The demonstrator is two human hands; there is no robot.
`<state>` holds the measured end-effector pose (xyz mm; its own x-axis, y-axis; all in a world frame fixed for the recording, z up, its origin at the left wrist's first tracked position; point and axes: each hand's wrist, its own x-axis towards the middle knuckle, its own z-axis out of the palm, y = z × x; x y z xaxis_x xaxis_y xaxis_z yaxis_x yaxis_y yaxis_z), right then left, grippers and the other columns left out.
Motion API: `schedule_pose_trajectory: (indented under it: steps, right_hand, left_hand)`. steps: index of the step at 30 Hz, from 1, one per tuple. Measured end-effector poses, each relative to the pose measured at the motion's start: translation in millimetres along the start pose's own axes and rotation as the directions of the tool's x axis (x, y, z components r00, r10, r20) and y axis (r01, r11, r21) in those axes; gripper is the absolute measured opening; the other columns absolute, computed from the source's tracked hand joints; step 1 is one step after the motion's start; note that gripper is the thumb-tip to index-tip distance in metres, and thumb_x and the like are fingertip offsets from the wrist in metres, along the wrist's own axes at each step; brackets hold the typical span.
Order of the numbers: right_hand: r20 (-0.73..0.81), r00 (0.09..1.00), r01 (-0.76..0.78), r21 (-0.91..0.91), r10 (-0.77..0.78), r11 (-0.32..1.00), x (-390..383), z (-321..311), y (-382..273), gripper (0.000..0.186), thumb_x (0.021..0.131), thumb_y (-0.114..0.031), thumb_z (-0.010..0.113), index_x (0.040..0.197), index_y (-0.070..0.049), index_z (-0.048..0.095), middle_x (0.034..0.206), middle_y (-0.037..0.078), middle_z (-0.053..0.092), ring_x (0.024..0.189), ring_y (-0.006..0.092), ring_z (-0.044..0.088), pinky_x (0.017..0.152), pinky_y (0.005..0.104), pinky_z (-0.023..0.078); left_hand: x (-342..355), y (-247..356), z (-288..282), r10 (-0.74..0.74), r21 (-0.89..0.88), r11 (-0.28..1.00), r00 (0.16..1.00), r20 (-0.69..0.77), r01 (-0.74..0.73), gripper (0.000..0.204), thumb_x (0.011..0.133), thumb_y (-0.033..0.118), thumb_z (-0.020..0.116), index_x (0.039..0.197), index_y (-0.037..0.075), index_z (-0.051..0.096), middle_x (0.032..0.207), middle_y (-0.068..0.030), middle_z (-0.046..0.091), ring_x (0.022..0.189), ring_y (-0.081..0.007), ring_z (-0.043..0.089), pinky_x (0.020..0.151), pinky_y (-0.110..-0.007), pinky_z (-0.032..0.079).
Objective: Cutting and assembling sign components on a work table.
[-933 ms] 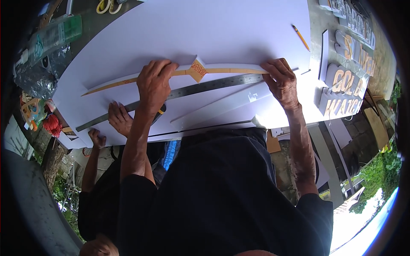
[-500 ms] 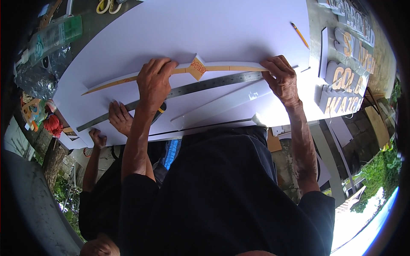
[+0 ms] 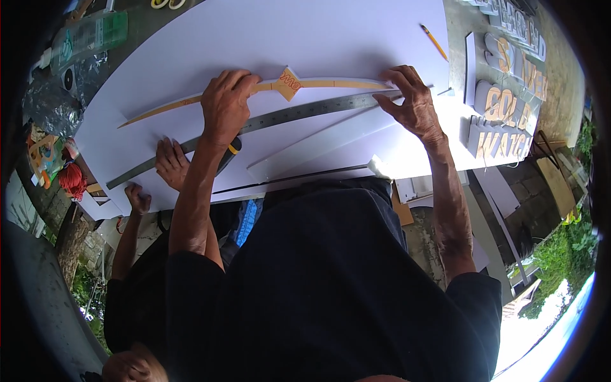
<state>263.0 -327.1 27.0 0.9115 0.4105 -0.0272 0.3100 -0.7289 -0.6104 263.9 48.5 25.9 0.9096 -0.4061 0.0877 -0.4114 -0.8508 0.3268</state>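
Observation:
A large white sheet [image 3: 267, 38] covers the table. On it lies a long, thin brown cardboard template [image 3: 289, 83] with a diamond-shaped middle, and a long metal ruler [image 3: 299, 111] runs just below it. My left hand [image 3: 226, 105] presses down on the template and the ruler left of the diamond. My right hand [image 3: 410, 102] has spread fingertips on the template's right tip and the ruler's end. A black and yellow tool [image 3: 229, 153] shows under my left wrist; who holds it is unclear. Another person's hand [image 3: 170, 162] rests on the sheet by the ruler's left part.
A yellow pencil [image 3: 434, 42] lies at the sheet's far right. Cut-out white and tan letters [image 3: 503, 108] stand to the right. Scissors handles [image 3: 167, 3], plastic bags [image 3: 89, 35] and coloured clutter [image 3: 54, 165] lie at the left. The other person's second hand [image 3: 137, 198] grips the table's edge.
Nothing has visibly moved; both my hands stay pressed on the template and ruler, and the view has shifted only slightly.

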Motion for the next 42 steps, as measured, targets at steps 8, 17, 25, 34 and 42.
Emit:
schedule_pose_trajectory:
  steps: [8, 17, 25, 34, 42]
  right_hand:
    - [-0.073, 0.995, 0.068, 0.039, -0.065, 0.997, 17, -8, -5, 0.026, 0.098, -0.033, 0.067, 0.111, -0.011, 0.072, 0.107, 0.008, 0.073, 0.106, 0.0268, 0.069, 0.092, 0.0391, 0.060]
    - [0.095, 0.976, 0.200, -0.015, -0.197, 0.980, 24, 11, 28, 0.026, 0.095, -0.031, 0.068, 0.118, -0.021, 0.075, 0.114, 0.008, 0.074, 0.108, 0.0249, 0.070, 0.095, 0.0409, 0.060]
    - [0.012, 0.978, 0.157, 0.621, -0.209, 0.768, 28, 13, 27, 0.027, 0.099, -0.030, 0.067, 0.109, -0.006, 0.076, 0.102, 0.005, 0.075, 0.095, 0.0204, 0.070, 0.092, 0.0336, 0.056]
    - [0.121, 0.986, 0.059, 0.399, -0.116, 0.915, 28, 1, 20, 0.028, 0.100, -0.030, 0.066, 0.114, -0.007, 0.075, 0.112, 0.010, 0.073, 0.098, 0.0197, 0.065, 0.090, 0.0353, 0.051]
    - [0.170, 0.985, -0.035, 0.304, -0.018, 0.952, 32, -1, 9, 0.022, 0.099, -0.019, 0.066, 0.112, -0.002, 0.074, 0.105, 0.010, 0.073, 0.094, 0.0187, 0.064, 0.086, 0.0328, 0.049]
  left_hand:
    - [-2, -10, 5, 0.063, 0.019, 0.998, 0.995, -0.083, -0.062, 0.026, 0.077, 0.003, 0.077, 0.100, 0.013, 0.071, 0.098, 0.0004, 0.069, 0.096, -0.0218, 0.066, 0.083, -0.038, 0.053]
    - [-2, -9, 12, 0.061, 0.025, 0.998, 0.995, -0.075, -0.060, 0.030, 0.078, 0.004, 0.078, 0.105, 0.014, 0.071, 0.099, -0.0007, 0.069, 0.099, -0.0236, 0.065, 0.086, -0.038, 0.054]
    - [-6, -20, -2, 0.062, 0.026, 0.998, 0.996, 0.059, -0.063, 0.033, 0.082, -0.002, 0.072, 0.113, 0.009, 0.070, 0.105, -0.0052, 0.069, 0.105, -0.0252, 0.065, 0.093, -0.038, 0.054]
    - [-11, -33, -11, 0.018, 0.114, 0.993, 0.994, 0.109, -0.030, 0.028, 0.086, -0.007, 0.060, 0.109, 0.005, 0.069, 0.108, -0.0074, 0.069, 0.106, -0.0255, 0.064, 0.094, -0.037, 0.054]
    - [-23, -33, -10, 0.008, 0.030, 1.000, 0.999, 0.047, -0.009, 0.028, 0.081, -0.008, 0.062, 0.104, 0.005, 0.071, 0.100, -0.0091, 0.067, 0.102, -0.0267, 0.064, 0.092, -0.038, 0.054]
